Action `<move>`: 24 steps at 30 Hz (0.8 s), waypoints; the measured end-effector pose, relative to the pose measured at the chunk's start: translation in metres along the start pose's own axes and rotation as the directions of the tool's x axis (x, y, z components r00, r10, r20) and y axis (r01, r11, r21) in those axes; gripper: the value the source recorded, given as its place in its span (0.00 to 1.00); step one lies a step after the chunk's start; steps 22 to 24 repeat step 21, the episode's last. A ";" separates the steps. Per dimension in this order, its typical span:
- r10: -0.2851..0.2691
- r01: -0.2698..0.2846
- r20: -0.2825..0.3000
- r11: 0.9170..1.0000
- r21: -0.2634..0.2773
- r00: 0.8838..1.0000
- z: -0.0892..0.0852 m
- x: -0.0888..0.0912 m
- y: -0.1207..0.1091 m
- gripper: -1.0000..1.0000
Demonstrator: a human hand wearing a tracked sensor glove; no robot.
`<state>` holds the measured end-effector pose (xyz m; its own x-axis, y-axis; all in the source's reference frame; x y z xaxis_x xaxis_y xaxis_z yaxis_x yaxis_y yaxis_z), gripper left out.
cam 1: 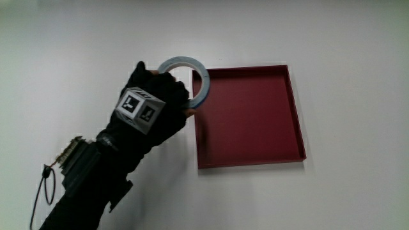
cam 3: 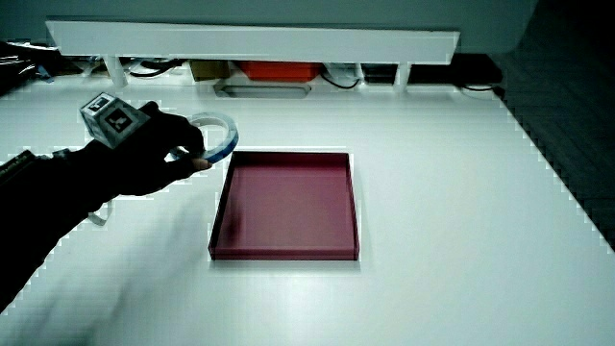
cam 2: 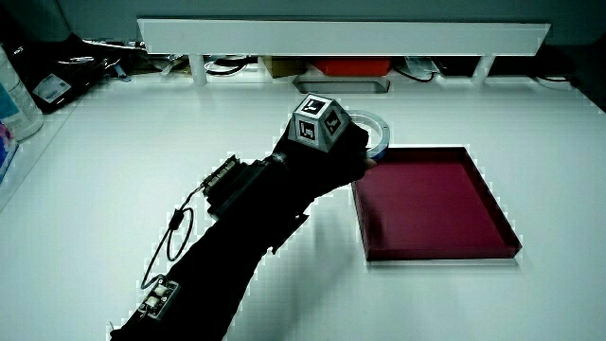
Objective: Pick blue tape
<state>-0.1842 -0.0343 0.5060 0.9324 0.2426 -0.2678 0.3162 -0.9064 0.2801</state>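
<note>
The blue tape [cam 1: 183,61] is a pale blue ring held at the corner of the dark red tray [cam 1: 249,118] that lies farther from the person. The gloved hand [cam 1: 165,97] is closed around the ring's side, and its fingers cover part of it. The patterned cube sits on the hand's back. In both side views the tape [cam 2: 379,125] [cam 3: 231,137] looks tilted in the hand [cam 2: 331,152] [cam 3: 154,154], with one edge over the tray's rim. Whether it touches the table I cannot tell. Nothing lies in the tray [cam 2: 431,199] [cam 3: 288,207].
A low white partition [cam 2: 341,36] runs along the table's edge farthest from the person, with cables and boxes under it. A plastic bottle [cam 2: 17,95] stands at the table's side edge. A cable loop [cam 1: 43,188] hangs from the forearm.
</note>
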 end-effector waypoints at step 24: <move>-0.274 0.279 -0.054 0.951 0.134 0.960 0.079 0.104 -0.019 1.00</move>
